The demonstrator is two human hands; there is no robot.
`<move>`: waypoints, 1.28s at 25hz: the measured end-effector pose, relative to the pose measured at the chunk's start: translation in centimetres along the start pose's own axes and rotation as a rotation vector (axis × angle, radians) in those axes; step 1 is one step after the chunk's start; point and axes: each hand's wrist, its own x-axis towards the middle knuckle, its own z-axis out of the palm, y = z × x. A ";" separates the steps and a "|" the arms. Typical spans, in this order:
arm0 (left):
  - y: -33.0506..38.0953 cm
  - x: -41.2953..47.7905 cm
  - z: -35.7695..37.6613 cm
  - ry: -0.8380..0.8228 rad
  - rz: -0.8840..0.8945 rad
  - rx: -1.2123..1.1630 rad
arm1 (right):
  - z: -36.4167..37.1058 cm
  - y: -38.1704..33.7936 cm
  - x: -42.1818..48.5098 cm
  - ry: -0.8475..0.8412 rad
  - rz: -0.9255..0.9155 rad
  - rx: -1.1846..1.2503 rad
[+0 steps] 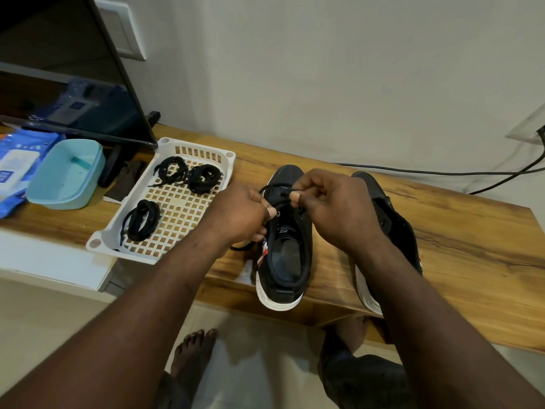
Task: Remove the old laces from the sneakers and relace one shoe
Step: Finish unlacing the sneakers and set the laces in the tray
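Two black sneakers with white soles stand side by side on a wooden bench. Over the left sneaker both hands work a black lace. My left hand pinches the lace at the left eyelets, and a loose end trails out below it onto the bench. My right hand pinches the lace between thumb and forefinger above the tongue. My right forearm hides most of the right sneaker.
A white lattice tray left of the shoes holds three bundles of black laces. Further left sit a teal tub, blue packets and a TV screen. Black cables run along the wall at right. Bare feet show below.
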 end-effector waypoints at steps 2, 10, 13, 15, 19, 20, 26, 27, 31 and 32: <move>0.0 0.0 0.0 -0.008 -0.009 -0.008 | 0.2 -0.2 -0.1 -0.056 -0.045 -0.134; -0.1 0.1 0.0 -0.005 0.003 -0.014 | 1.4 -1.0 -0.3 -0.142 -0.130 -0.444; -0.1 0.0 0.0 0.000 0.007 -0.008 | 1.3 -0.9 -0.2 -0.137 -0.107 -0.446; 0.0 0.0 0.0 0.002 0.008 0.006 | 1.4 -0.9 -0.2 -0.147 -0.109 -0.452; 0.0 -0.1 0.0 0.008 0.021 0.009 | 1.6 -1.0 -0.3 -0.161 -0.110 -0.452; 0.0 -0.1 0.0 0.004 0.024 0.007 | 1.5 -1.0 -0.3 -0.162 -0.107 -0.444; -0.4 0.3 -0.2 -0.070 0.015 -0.065 | 1.6 -0.8 -0.2 -0.153 -0.109 -0.391; -0.5 0.3 -0.1 -0.068 0.035 -0.033 | 1.7 -0.7 -0.2 -0.147 -0.115 -0.398; -0.7 0.6 0.3 -0.002 0.035 0.037 | 1.7 -0.4 -0.2 -0.178 -0.090 -0.362; -0.9 0.9 0.0 0.051 0.013 0.118 | 1.6 -0.4 -0.1 -0.169 -0.075 -0.328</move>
